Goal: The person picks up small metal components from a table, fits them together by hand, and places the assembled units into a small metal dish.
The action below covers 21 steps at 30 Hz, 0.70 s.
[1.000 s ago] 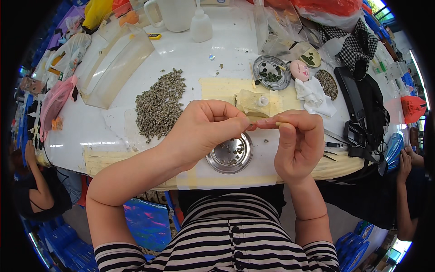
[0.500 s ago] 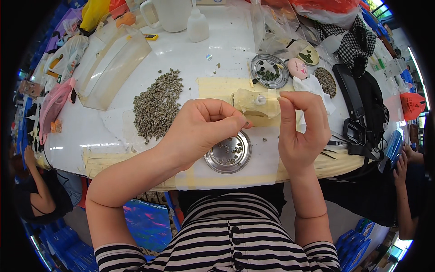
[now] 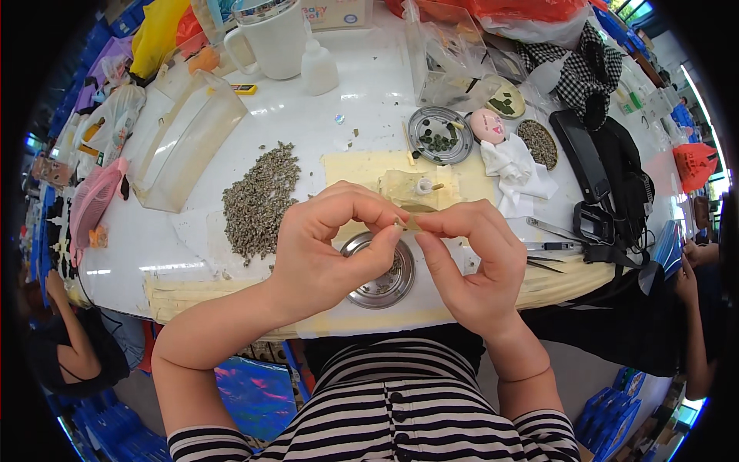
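My left hand [image 3: 327, 250] is closed in a pinch over the near middle of the table, holding a small greyish piece [image 3: 399, 224] at its fingertips. My right hand [image 3: 481, 266] is also pinched shut, its fingertips meeting the left ones. Something tiny and yellowish shows between them, too small to name. Just beyond lies a block wrapped in yellowish tape [image 3: 392, 185], with a white nozzle [image 3: 424, 185] and a short brown tip. Partly under my hands sits a round metal dish [image 3: 377, 296] with a few small pieces in it.
A pile of small grey pieces [image 3: 262, 202] spreads to the left. Beyond the block are a dish of dark green pieces [image 3: 431, 158], a white tissue [image 3: 519, 175] and a bowl of grey pieces [image 3: 537, 145]. Tweezers [image 3: 553, 229] lie right; a squeeze bottle [image 3: 319, 69] stands behind.
My right hand has come left and down from beside the nozzle to meet my left fingertips. The left hand keeps its pinch. The whole view has shifted a little.
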{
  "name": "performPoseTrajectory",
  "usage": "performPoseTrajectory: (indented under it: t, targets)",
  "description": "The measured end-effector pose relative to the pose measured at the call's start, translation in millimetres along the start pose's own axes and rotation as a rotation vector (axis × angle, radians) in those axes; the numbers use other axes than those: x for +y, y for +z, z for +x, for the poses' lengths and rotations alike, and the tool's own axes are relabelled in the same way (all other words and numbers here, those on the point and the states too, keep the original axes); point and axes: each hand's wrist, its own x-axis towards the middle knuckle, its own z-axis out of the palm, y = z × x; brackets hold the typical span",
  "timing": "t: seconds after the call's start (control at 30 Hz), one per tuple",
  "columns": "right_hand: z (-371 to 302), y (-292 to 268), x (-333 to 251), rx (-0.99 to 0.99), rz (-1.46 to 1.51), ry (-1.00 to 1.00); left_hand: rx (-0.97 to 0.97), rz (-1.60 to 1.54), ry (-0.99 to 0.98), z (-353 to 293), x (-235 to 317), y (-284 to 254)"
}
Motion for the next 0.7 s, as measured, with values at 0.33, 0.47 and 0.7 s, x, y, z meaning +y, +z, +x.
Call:
performPoseTrajectory:
  t: [0.33,0.47,0.7]
  targets:
    - [0,4,-1,0.024,-0.042,-0.036,-0.007,0.164,0.113,1,-1,0]
    - [0,6,-1,0.029,-0.054,-0.024,0.008,0.141,0.077,-2,-1,2]
    - [-2,12,1,0.067,-0.094,-0.040,0.041,-0.076,-0.138,-7,2,6]
